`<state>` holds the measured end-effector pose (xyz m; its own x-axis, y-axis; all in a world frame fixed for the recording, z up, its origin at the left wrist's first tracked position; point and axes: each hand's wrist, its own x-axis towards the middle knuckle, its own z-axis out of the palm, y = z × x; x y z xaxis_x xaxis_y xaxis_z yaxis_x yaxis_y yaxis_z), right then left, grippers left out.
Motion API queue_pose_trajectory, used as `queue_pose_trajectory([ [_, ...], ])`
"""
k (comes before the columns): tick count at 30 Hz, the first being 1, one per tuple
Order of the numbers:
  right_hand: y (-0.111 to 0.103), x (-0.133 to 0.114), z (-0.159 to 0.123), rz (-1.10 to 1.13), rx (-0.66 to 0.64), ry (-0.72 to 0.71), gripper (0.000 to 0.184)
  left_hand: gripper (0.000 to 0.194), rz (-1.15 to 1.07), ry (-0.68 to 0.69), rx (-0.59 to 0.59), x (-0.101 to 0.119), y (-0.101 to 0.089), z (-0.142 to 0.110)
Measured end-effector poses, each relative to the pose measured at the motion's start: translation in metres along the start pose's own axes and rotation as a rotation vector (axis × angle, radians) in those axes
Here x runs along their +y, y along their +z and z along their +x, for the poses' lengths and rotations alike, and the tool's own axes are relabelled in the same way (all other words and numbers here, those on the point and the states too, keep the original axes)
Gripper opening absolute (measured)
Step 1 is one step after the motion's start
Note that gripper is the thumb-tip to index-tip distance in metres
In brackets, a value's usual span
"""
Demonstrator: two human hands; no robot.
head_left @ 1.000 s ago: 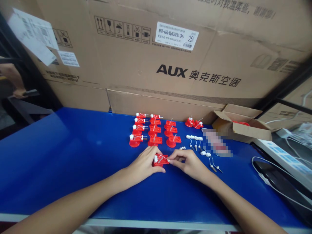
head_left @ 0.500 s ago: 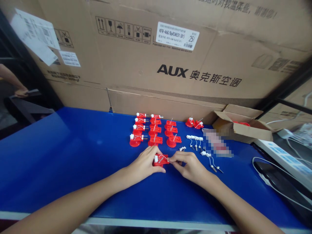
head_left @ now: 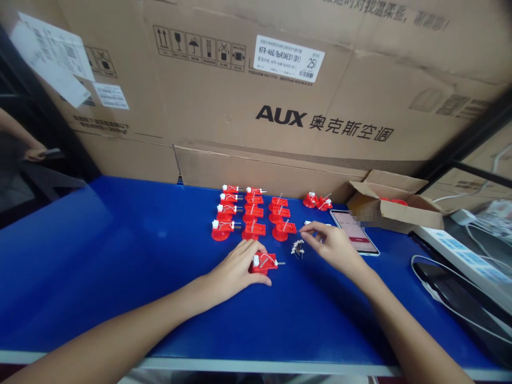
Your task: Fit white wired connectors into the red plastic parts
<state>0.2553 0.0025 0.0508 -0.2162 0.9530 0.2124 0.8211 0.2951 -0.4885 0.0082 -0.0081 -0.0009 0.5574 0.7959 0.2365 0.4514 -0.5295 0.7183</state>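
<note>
My left hand (head_left: 236, 266) is wrapped round a red plastic holder (head_left: 266, 261), thumb on its near side. In that holder sits a white connector (head_left: 256, 261) with a thin white wire, and a metal pin juts out to the right. To the right, my right hand (head_left: 330, 242) is raised over the table with thumb and forefinger close together; whatever is between the tips is too small to make out. Just below its fingertips lies a little heap of small white-headed pins (head_left: 298, 249). My right hand hides most of the white wired connectors (head_left: 307, 223) behind it.
Red holders (head_left: 253, 213) stand in rows, with two more (head_left: 318, 200) farther right. A phone (head_left: 356, 234), an open carton (head_left: 396, 210), a power strip (head_left: 464, 256) and a cabled black device (head_left: 444, 288) line the right side. A large cardboard box (head_left: 224, 122) walls the back.
My right hand has left the red holder and moved right and away from me, over the white connectors. The pin at the holder's right end now shows. My left hand keeps its hold.
</note>
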Motion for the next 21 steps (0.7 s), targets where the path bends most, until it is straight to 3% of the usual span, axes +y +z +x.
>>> queue_pose_trajectory([
  [4, -0.008, 0.023, 0.008, -0.12, -0.2, 0.167, 0.022, 0.045, -0.012, 0.01, -0.004, 0.002, -0.007, -0.001],
  [8, -0.002, 0.024, 0.007, -0.108, -0.381, 0.272, 0.038, 0.026, -0.093, 0.055, -0.015, 0.006, -0.016, 0.001],
  [13, 0.005, 0.017, 0.004, -0.116, -0.439, 0.317, 0.03, 0.013, -0.227, 0.024, -0.065, 0.005, -0.017, 0.005],
  [21, 0.002, 0.023, 0.004, -0.047, -0.493, 0.342, 0.014, 0.012, -0.302, -0.061, 0.053, 0.0, -0.006, 0.007],
])
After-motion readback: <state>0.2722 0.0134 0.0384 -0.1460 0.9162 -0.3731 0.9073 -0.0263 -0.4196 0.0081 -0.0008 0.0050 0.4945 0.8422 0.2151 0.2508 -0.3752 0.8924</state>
